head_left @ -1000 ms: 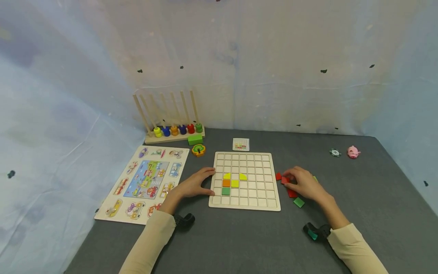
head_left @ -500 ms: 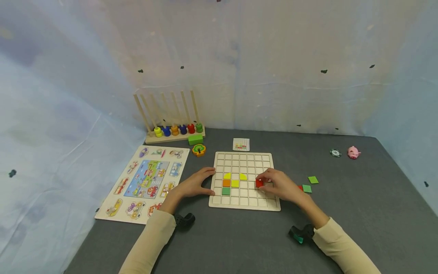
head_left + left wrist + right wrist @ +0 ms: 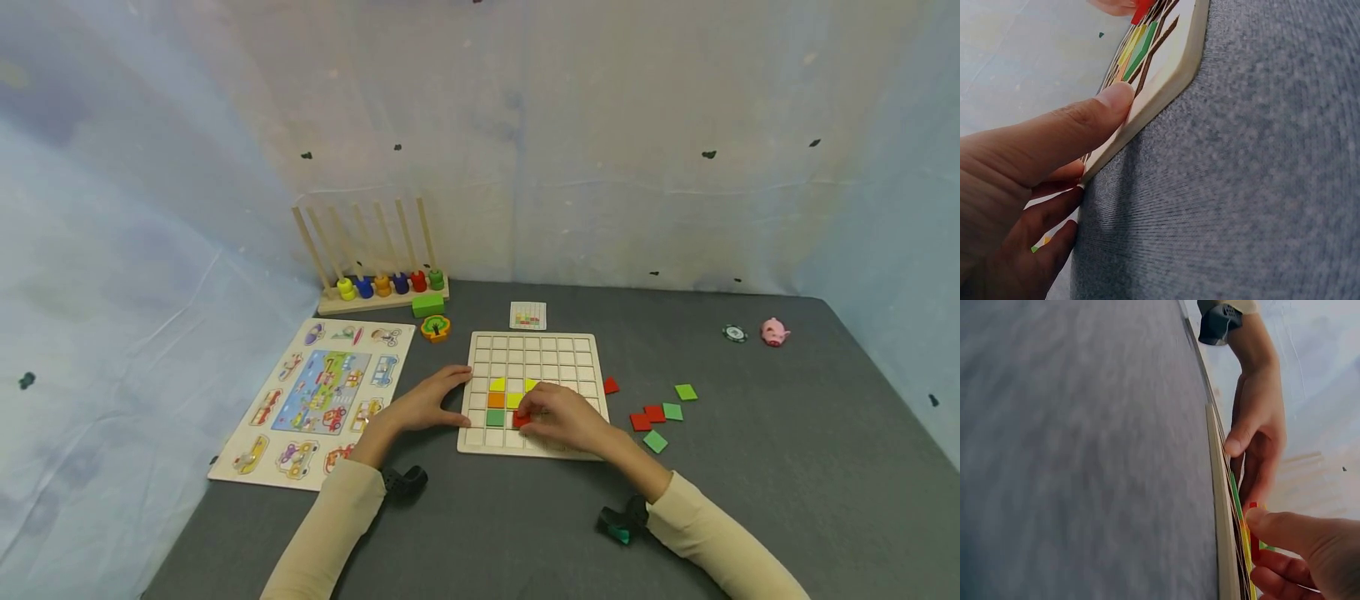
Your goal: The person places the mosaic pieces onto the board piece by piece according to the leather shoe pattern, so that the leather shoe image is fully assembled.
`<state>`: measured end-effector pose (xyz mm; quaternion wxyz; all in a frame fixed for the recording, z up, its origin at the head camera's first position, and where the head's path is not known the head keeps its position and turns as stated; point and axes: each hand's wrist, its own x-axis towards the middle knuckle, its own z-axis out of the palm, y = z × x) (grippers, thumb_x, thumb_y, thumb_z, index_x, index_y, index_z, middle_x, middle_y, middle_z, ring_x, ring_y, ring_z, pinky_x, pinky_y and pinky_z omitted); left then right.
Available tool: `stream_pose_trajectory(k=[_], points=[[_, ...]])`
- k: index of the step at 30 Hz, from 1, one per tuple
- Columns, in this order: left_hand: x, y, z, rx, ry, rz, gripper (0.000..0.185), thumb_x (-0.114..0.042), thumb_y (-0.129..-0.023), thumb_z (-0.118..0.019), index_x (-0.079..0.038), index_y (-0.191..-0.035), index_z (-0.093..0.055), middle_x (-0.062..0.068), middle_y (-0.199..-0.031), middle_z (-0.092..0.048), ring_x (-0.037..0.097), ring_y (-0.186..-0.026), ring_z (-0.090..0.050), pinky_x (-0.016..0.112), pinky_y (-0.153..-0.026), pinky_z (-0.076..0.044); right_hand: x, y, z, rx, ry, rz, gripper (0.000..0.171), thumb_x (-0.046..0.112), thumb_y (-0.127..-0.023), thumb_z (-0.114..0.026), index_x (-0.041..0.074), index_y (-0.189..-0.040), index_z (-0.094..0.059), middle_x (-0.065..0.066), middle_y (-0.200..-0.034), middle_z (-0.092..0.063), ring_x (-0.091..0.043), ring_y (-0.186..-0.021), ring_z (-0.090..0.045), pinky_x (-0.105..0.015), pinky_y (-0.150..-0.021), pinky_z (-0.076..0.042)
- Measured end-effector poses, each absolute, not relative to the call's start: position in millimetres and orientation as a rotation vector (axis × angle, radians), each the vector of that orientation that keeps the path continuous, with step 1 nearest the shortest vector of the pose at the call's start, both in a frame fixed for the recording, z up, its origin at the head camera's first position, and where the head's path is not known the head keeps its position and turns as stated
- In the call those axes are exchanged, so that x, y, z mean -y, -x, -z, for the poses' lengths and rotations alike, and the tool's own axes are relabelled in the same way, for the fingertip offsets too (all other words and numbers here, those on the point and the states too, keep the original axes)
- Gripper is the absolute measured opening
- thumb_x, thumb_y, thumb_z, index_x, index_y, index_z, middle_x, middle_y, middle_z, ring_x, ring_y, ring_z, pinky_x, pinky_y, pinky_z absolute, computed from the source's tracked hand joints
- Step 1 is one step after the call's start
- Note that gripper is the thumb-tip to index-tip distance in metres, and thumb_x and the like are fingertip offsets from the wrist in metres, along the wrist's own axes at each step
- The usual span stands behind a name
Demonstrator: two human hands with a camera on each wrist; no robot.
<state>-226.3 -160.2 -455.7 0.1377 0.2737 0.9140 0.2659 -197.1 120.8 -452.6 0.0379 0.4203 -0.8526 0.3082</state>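
The left hand (image 3: 423,406) lay flat, fingers straight, thumb pressed against the board's (image 3: 579,348) left edge. The right hand (image 3: 564,419), fingers curled, pinched a red tile (image 3: 521,420) over the board's lower cells, beside the green tile (image 3: 495,418).

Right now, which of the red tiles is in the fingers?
The red tile over the board, pinched by the right hand; the other three lie loose on the table.
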Motion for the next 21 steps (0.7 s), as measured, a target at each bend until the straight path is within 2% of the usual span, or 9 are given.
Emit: stream_pose_trajectory(k=[6, 13, 21], points=[[161, 227, 458, -2.646, -0.795, -0.769, 0.081, -0.04, -0.079, -0.074, -0.007, -0.143, -0.037, 0.007, -0.148, -0.03, 0.024, -0.137, -0.028, 0.044, -0.11, -0.025, -111, 197, 458, 2.604, -1.247, -0.84, 0.013, 0.024, -0.079, -0.075, 0.015, -0.088, -0.071, 0.005, -0.088, -0.064, -0.008, -0.082, -0.055, -0.027, -0.071, -0.048], [161, 227, 457, -2.645, -0.779, -0.767, 0.081, -0.04, -0.078, -0.074, -0.007, -0.143, -0.038, 0.007, -0.148, -0.03, 0.024, -0.137, -0.028, 0.044, -0.11, -0.025, -111, 199, 463, 2.567, -1.22, -0.807, 0.007, 0.02, -0.078, -0.076, 0.02, -0.084, -0.074, 0.006, -0.089, -0.061, -0.007, -0.081, -0.054, -0.027, -0.07, -0.048], [162, 227, 457, -2.638, -0.797, -0.787, 0.081, -0.042, -0.078, -0.073, -0.008, -0.143, -0.037, 0.006, -0.148, -0.031, 0.024, -0.136, -0.028, 0.044, -0.109, -0.025, -120, 202, 459, 2.548, -1.274, -0.917, 0.011, 0.021, -0.08, -0.074, 0.017, -0.09, -0.073, 0.004, -0.088, -0.061, -0.007, -0.075, -0.052, -0.023, -0.064, -0.045]])
